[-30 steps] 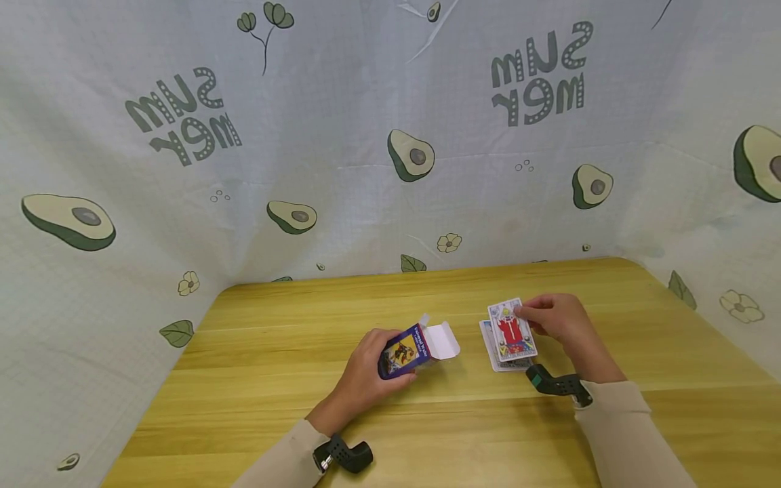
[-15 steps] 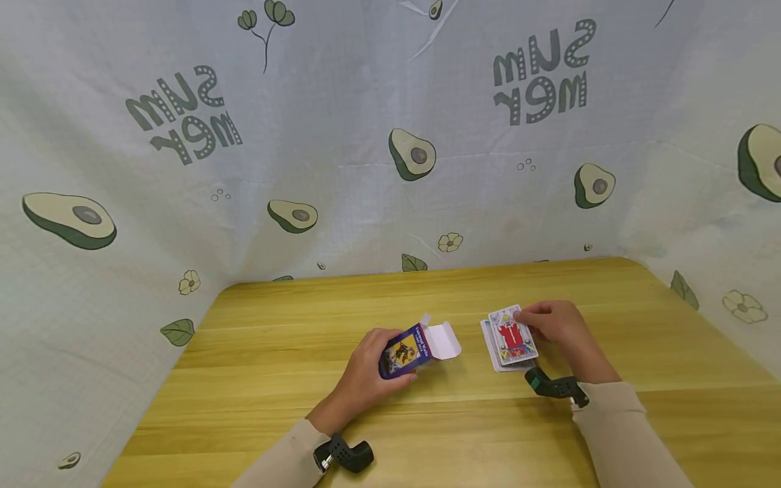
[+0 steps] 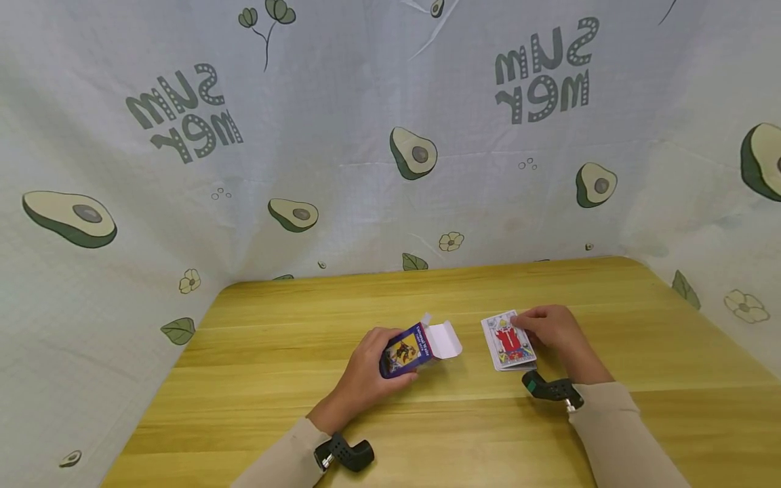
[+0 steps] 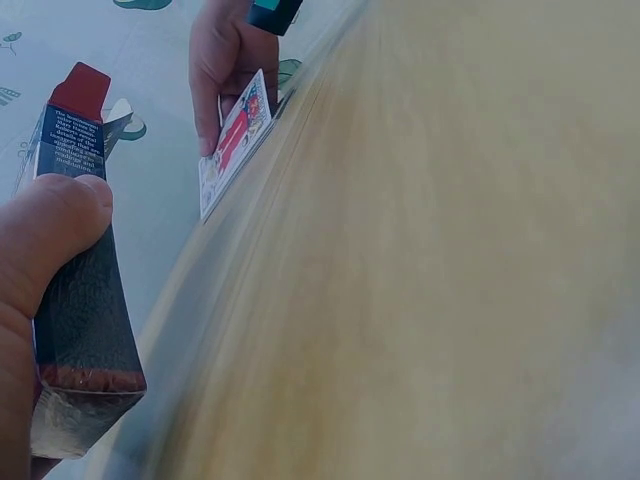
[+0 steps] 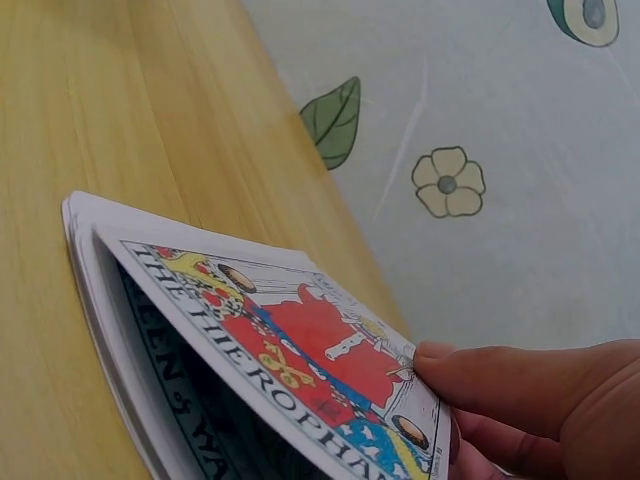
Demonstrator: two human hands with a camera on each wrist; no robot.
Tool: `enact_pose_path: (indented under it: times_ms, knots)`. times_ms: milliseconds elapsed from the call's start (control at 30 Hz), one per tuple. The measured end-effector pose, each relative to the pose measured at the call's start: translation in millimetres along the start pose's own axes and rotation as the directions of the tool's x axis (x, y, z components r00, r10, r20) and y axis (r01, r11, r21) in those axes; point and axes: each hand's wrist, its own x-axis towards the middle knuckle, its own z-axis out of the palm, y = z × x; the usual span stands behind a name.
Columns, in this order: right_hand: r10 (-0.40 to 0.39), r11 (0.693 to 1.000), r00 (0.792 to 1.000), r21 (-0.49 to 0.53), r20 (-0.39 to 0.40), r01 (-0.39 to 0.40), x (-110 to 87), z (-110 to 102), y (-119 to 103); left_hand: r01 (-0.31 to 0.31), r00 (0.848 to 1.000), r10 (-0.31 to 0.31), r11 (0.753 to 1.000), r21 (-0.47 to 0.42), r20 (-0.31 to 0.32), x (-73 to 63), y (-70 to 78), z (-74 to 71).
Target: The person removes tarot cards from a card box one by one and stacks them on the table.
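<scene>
My left hand (image 3: 365,369) grips a dark blue tarot card box (image 3: 405,352) with its thumb on the near side. The box tilts, and its white top flap (image 3: 443,340) stands open toward the right; what is inside cannot be seen. Farther right, my right hand (image 3: 554,330) pinches the edge of a tarot card (image 5: 330,350) between thumb and fingers. This card shows a red-robed figure and the words "THE HIEROPHANT". It slants over a stack of cards (image 5: 90,215) on the table, its near edge raised above them. Part of a dark-lettered card shows in the gap.
The wood-grain table (image 3: 293,312) spreads under both hands. Behind it and along its sides hangs a pale cloth (image 3: 354,102) printed with avocados, leaves and flowers. A black wrist camera (image 3: 344,453) sits on the left wrist, another wrist camera (image 3: 552,390) on the right.
My right hand has come down toward me with the pinched card, which now lies closer over the stack and more in line with it. The left hand and box stay put.
</scene>
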Motion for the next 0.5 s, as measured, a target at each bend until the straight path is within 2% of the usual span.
enact_pose_path:
  times_ms: [500]
  knots:
    - [-0.008, 1.0, 1.0, -0.017, -0.026, 0.007, -1.5, 4.8, 1.9, -0.015, 1.0, 0.015, 1.0, 0.01, -0.001, -0.1, -1.4, 0.5]
